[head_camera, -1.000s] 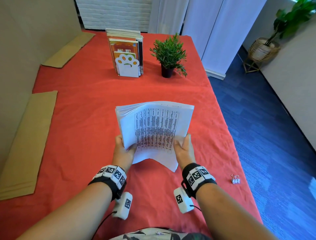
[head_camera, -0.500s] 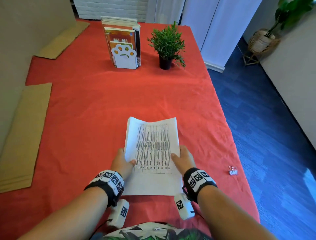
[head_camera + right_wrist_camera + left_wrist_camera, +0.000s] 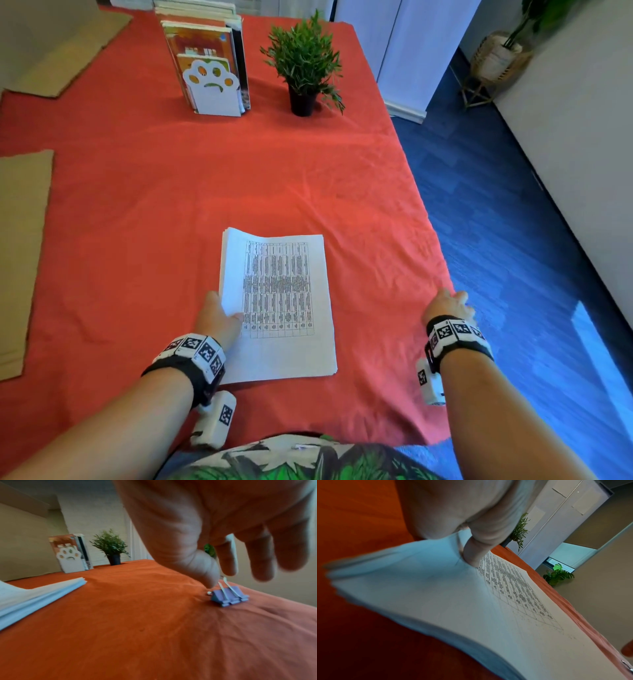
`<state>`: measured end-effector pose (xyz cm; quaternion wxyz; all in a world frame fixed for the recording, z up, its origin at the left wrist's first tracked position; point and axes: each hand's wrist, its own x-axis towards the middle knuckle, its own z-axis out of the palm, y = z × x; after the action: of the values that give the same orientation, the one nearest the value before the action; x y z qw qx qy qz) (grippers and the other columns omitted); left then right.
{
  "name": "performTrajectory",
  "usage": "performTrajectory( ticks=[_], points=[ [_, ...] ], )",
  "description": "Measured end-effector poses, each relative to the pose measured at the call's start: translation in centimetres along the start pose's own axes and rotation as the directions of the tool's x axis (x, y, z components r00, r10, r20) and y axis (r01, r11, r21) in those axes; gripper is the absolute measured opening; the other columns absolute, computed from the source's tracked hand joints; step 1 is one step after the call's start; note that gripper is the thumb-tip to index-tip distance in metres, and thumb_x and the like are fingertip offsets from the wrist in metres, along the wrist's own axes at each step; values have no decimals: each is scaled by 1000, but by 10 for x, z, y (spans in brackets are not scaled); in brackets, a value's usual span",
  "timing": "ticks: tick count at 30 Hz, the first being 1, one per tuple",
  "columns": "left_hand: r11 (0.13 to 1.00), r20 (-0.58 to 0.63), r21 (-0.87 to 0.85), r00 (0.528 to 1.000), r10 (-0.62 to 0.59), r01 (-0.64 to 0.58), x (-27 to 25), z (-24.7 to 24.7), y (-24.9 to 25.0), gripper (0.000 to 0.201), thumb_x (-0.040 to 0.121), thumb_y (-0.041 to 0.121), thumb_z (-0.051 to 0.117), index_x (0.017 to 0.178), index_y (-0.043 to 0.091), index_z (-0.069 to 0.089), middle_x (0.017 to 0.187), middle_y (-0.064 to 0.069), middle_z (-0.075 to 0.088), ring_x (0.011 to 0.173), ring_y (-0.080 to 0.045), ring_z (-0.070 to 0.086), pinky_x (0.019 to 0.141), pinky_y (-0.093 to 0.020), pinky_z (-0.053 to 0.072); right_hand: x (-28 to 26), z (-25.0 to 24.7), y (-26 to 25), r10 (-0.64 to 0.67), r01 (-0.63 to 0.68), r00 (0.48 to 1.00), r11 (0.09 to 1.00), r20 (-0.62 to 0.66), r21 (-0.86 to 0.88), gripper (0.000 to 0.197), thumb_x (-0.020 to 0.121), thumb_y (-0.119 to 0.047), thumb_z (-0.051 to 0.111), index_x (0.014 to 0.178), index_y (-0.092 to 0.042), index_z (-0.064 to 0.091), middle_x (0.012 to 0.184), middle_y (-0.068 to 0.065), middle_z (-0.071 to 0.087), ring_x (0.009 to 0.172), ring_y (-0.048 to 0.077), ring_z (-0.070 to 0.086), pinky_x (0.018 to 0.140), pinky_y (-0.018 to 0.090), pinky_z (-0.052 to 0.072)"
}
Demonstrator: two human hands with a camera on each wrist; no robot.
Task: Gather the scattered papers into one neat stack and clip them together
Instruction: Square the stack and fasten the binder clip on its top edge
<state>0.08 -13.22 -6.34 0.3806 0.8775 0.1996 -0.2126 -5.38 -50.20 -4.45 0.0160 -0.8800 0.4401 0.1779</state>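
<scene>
The white paper stack (image 3: 277, 305), a printed table on its top sheet, lies flat on the red tablecloth (image 3: 171, 205) in front of me. My left hand (image 3: 219, 317) holds its left edge, which is lifted slightly, with the thumb (image 3: 474, 557) pressing on top. My right hand (image 3: 450, 301) is at the table's right edge, hiding the clip in the head view. The right wrist view shows the purple binder clip (image 3: 229, 596) lying on the cloth. The thumb tip (image 3: 210, 578) is beside its silver handles, and the other fingers (image 3: 260, 563) hang loosely above it.
A white paw-shaped bookend with books (image 3: 209, 75) and a small potted plant (image 3: 303, 68) stand at the far end. Cardboard sheets (image 3: 20, 257) lie along the left side. The table's right edge drops to blue carpet (image 3: 513, 240).
Both hands held the stack raised, then laid it flat. My right hand has let go and moved right to the binder clip, while my left hand stays on the stack.
</scene>
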Motion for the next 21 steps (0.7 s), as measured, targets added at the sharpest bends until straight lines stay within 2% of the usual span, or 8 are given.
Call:
performTrajectory(
  ticks=[4,9,11,12,14,16,18,21],
  points=[
    [1000,-9,-1,1000,-10,10,-4,0,4,46,87,11,60,125,4,34,129,-18,50,117,-36,51,98,-43,41,4,1,-6,-38,36,999,997,22,69,37,91,-4,42,127,2,48,127,23,47,114,41,55,94,43,46],
    [1000,1,9,1000,-25,25,-8,-2,6,50,88,12,60,129,5,32,129,-17,49,121,-36,49,100,-42,39,-8,-11,-43,-260,232,961,944,97,233,32,88,-18,58,115,-1,55,119,21,59,109,34,59,90,36,47],
    [1000,-8,20,1000,-23,23,-7,-1,6,48,87,14,61,126,5,34,114,-12,52,109,-34,55,93,-39,43,-23,-15,-69,-386,332,917,875,94,354,21,90,-23,58,100,-5,60,106,15,67,102,25,64,88,31,48],
    [1000,-13,17,1000,-21,21,-6,-1,6,47,87,13,61,125,4,35,108,-11,52,103,-32,55,89,-36,43,-34,-17,-83,-448,365,890,809,82,461,10,90,-18,56,88,-9,59,93,9,71,91,15,68,86,27,51],
    [1000,-19,11,1000,-8,8,-5,0,6,42,87,11,61,120,3,37,101,-11,51,94,-29,54,83,-33,42,-60,-21,-111,-559,420,829,648,23,635,14,90,-11,55,76,-12,56,71,-6,66,61,-8,63,71,16,53],
    [1000,-26,21,1000,5,-4,-3,1,5,35,86,11,62,110,2,38,97,-16,56,90,-31,58,80,-36,47,-80,-17,-135,-667,502,745,562,2,658,16,87,-19,63,74,-13,58,73,-5,60,61,-4,57,59,14,43],
    [1000,-31,12,999,8,-8,-1,1,3,32,85,11,63,104,3,39,96,-20,59,88,-33,61,80,-41,51,-96,-12,-151,-719,469,690,535,87,702,16,88,-21,62,79,-9,59,78,-3,66,70,4,62,64,24,50],
    [1000,-35,10,999,4,-4,-1,1,1,34,84,12,64,106,4,40,99,-18,60,92,-34,61,82,-42,51,-107,1,-163,-741,355,647,503,182,788,11,92,-7,52,86,1,57,74,-4,72,62,-8,66,59,21,55]
  ],
)
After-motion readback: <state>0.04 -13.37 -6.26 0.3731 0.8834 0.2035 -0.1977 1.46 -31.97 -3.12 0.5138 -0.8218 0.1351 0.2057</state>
